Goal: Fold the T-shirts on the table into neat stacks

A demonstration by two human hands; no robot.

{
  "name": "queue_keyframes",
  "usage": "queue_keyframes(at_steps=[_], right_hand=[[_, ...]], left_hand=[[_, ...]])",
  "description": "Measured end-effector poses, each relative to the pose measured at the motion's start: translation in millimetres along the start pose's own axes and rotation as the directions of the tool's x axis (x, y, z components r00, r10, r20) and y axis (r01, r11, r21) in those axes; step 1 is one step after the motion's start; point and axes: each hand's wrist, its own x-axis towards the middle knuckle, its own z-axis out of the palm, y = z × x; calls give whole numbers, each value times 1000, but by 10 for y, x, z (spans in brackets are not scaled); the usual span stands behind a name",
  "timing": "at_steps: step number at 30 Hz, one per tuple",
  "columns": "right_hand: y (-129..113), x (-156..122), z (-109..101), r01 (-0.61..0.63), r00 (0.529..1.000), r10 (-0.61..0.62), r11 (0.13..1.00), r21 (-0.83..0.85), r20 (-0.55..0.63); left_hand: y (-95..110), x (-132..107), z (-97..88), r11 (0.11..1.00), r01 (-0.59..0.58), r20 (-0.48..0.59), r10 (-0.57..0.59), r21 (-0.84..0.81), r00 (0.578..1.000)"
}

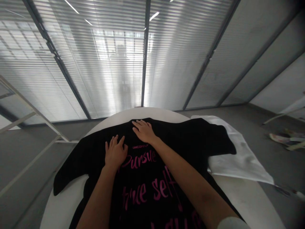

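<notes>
A black T-shirt (181, 140) with pink brush lettering lies spread flat, its sleeves out to both sides, on a round white table (147, 114). My left hand (116, 152) rests palm down on the chest, just left of the lettering, fingers spread. My right hand (143, 131) lies flat near the shirt's collar area, higher up and to the right of the left hand. Neither hand grips the fabric. The lower part of the shirt is partly hidden by my forearms.
A white cloth (238, 162) lies under the shirt's right side and hangs toward the table edge. A white metal frame (30, 111) stands at left. Glass walls with blinds (114, 79) run behind the table. Colourful items (286, 140) lie on the grey floor at right.
</notes>
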Motion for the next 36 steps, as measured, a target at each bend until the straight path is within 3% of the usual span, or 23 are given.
queue_keyframes(at_steps=[4,9,12,16,20,23,27,33,36], right_hand=[[-71,-64,204,-1,991,7,999,-48,132],[-56,-76,168,-1,997,6,998,-70,79],[-133,-160,20,-84,996,81,988,-129,-26],[-292,-425,-257,-220,975,218,968,-122,-32],[-473,-817,-443,-178,984,177,982,-58,-27],[-560,-1113,-406,-141,986,135,988,-61,-93],[-568,-1369,-209,-191,974,180,979,-68,-140],[-526,-1413,-136,-188,976,179,980,-62,-125],[-508,-1404,-158,-189,974,184,981,-33,-130]], left_hand=[[11,7,22,1000,10,10,-10,-23,1000],[-117,153,-123,951,101,12,-102,-292,995],[-209,201,-181,911,113,8,-120,-396,993],[-146,128,-121,963,74,48,-63,-258,997],[-5,32,-48,993,29,37,-24,-116,999],[20,-5,-33,997,-1,33,3,-75,999],[34,-57,-14,998,-61,-14,61,-3,998],[106,-92,-88,999,-37,-70,35,-33,997],[-69,-80,-278,996,-88,-120,84,-26,989]])
